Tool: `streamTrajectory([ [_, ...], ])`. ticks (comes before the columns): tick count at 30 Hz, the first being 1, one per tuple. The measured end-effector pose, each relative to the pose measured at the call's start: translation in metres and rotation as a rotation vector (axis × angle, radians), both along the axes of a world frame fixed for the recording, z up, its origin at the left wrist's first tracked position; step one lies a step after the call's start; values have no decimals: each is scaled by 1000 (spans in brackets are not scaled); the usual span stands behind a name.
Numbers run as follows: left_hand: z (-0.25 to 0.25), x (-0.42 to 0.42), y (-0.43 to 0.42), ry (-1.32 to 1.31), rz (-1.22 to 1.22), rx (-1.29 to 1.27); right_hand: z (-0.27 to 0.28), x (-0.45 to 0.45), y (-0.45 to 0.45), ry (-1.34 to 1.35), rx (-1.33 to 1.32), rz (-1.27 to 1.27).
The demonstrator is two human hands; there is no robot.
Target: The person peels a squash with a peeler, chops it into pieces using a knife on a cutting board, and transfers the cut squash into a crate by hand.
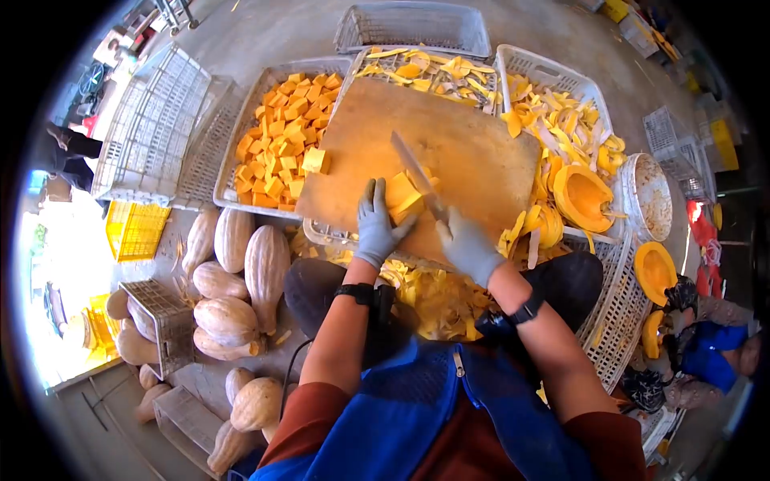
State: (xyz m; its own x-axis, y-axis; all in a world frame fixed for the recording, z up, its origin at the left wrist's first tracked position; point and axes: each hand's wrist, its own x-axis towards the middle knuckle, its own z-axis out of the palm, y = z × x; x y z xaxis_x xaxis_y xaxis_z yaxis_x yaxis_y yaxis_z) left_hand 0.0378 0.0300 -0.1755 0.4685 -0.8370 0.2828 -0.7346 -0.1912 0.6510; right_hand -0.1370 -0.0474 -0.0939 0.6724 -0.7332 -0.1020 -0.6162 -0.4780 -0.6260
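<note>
My left hand (pixel 377 224), in a grey glove, presses its fingers on the left side of an orange pumpkin piece (pixel 403 197) on the wooden cutting board (pixel 473 148). Gloved as well, my right hand (pixel 468 247) is closed round the handle of a large knife (pixel 413 168). The blade points up and to the left across the board, along the right side of the piece. A little orange shows beyond the blade. One more pumpkin cube (pixel 316 161) lies at the board's left edge.
A crate of pumpkin cubes (pixel 277 128) stands left of the board. Peelings fill a crate (pixel 553 72) at the right, with a halved pumpkin (pixel 583 198) and a white bucket (pixel 646 196). Whole pumpkins (pixel 267 268) lie at lower left. A co-worker (pixel 714 353) is at far right.
</note>
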Motion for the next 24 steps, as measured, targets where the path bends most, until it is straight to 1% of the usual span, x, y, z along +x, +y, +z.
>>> streamTrajectory([
  [1, 5, 0, 6, 70, 0, -20, 13, 1, 7, -25, -8, -24],
  [4, -8, 6, 18, 126, -9, -91, 28, 12, 18, -21, -28, -2],
  [5, -11, 7, 17, 64, -38, -63, 11, 17, 21, 60, -57, 23],
  [6, -17, 5, 18, 61, -20, -67, -20, 22, 24, 142, -89, 49],
  [7, -19, 8, 11, 43, 3, -93, -26, 31, 19, 208, -144, 77],
  [8, -24, 5, 13, 37, 24, -101, -31, 28, 20, 160, -67, 75],
  [10, -14, 0, 7, 23, 58, -52, -24, 27, 15, 57, 71, 55],
  [12, -17, -6, 7, 9, 109, -16, -27, 26, 12, 35, 15, 71],
  [13, -20, -8, 7, -26, 113, -41, -29, 25, 17, 29, 0, 81],
  [14, -24, -10, 8, -35, 128, -23, -32, 27, 15, 95, 31, 99],
  [16, -23, -11, 6, -63, 157, 0, -22, 41, 5, 218, 81, 133],
  [19, -20, -10, 7, -78, 123, 15, -32, 50, 8, 99, 31, 79],
  [20, -20, -9, 9, -83, 123, 19, -33, 49, 10, 2, 55, 29],
  [21, -14, -12, 11, -22, 145, -6, -33, 42, 17, -88, 87, -16],
  [22, -10, -18, 14, -31, 174, -9, -34, 31, 24, -170, 128, -65],
  [24, -4, -26, 16, -50, 228, -16, -14, 11, 26, -177, 277, -121],
])
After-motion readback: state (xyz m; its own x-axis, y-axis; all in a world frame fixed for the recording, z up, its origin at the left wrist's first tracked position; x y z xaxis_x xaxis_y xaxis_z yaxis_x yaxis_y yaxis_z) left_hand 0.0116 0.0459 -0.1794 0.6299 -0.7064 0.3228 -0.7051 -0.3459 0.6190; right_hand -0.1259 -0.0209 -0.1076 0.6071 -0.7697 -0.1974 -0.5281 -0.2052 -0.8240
